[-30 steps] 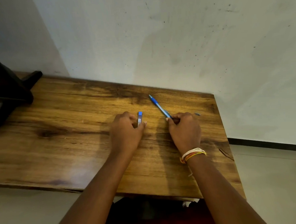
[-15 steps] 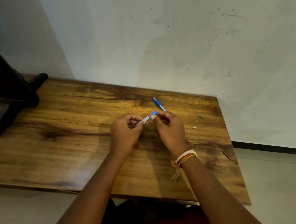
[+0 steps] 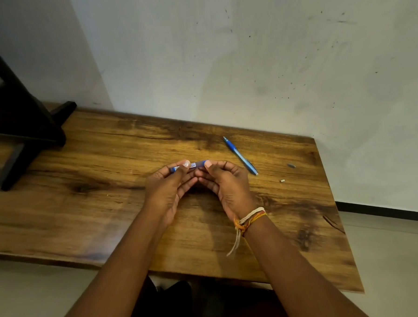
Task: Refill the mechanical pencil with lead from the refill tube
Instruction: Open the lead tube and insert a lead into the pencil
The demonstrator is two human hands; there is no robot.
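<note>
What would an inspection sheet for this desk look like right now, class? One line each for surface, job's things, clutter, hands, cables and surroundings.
Surface: wooden table, dark-grained and bare in front of the arms.
Job's things: lead refill tube held level between both hands; blue mechanical pencil lying apart on the table to their right.
Clutter: small grey piece and small pale piece near the right edge; what they are cannot be told.
Hands: left hand pinches the tube's left end; right hand pinches its right end; thread bracelets on the right wrist.
Cables: nothing seen.
Surroundings: scuffed pale wall; black stand on the table's left end.
</note>
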